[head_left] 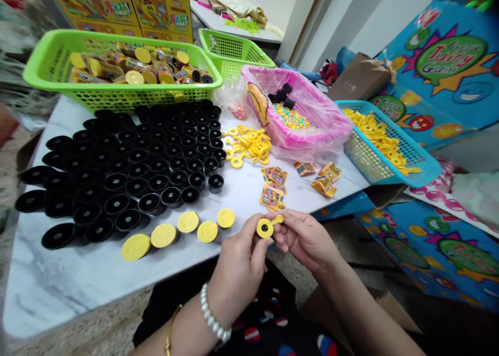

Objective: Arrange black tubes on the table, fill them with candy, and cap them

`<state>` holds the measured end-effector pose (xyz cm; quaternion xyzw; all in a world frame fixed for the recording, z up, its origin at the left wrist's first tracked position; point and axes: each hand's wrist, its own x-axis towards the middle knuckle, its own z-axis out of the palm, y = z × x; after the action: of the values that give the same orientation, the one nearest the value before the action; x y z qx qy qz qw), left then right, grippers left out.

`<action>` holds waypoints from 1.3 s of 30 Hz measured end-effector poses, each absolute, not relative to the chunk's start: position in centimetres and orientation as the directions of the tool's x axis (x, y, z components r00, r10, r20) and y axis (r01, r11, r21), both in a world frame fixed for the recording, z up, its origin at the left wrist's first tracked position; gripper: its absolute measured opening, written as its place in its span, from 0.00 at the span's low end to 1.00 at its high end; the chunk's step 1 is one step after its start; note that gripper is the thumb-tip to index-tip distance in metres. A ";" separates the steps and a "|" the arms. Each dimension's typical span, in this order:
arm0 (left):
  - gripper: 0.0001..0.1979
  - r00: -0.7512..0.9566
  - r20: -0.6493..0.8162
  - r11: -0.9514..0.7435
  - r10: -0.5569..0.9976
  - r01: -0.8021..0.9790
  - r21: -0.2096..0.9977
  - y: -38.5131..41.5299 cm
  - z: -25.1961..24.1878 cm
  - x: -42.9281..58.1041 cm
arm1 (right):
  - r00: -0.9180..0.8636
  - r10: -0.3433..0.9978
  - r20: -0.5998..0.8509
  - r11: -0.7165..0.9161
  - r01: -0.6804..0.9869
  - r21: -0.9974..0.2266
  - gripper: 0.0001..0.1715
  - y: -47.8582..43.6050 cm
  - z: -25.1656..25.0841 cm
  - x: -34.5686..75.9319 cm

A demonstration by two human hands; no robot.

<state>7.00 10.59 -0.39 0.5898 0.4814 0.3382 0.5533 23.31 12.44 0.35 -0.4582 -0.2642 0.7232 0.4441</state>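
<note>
In front of me, at the table's near edge, my left hand (241,257) pinches a yellow ring-shaped lid (265,228) between thumb and fingers. Something black shows through the lid's hole; whatever lies beneath is mostly hidden by my fingers. My right hand (306,236) is closed on the lid's small round tab from the other side. Several black cups with yellow tops (163,235) stand in a loose row left of my hands. Just beyond my fingers lie small printed orange packets (273,189), and farther off a pile of yellow ring lids (251,144).
Rows of open black cups (128,220) cover the table's left side. A green basket (128,93) of wrapped yellow-capped tubes stands behind them. A pink plastic-lined basket (312,137) holds colourful candy beads and black cups. Yellow lids fill a blue basket (424,171) at right.
</note>
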 end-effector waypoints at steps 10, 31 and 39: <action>0.15 0.330 0.007 -0.127 0.944 0.343 0.931 11.7 -0.1 7.2 | -0.291 0.830 -0.476 -0.487 0.041 -0.873 0.20 13.9 1.6 22.9; 0.18 0.280 -0.030 -0.112 0.960 0.480 0.870 10.4 -1.3 7.6 | -0.356 0.920 0.164 0.384 0.738 -0.555 0.16 10.7 1.8 22.5; 0.26 0.254 0.058 -0.146 0.966 0.344 0.928 10.0 -1.0 6.2 | -0.352 0.916 0.194 0.394 0.690 -0.608 0.23 10.8 1.4 21.6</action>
<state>6.24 10.00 -0.97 0.6650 0.4924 0.3616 0.4297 21.62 10.79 1.40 -0.5061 -0.7930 0.2169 0.2605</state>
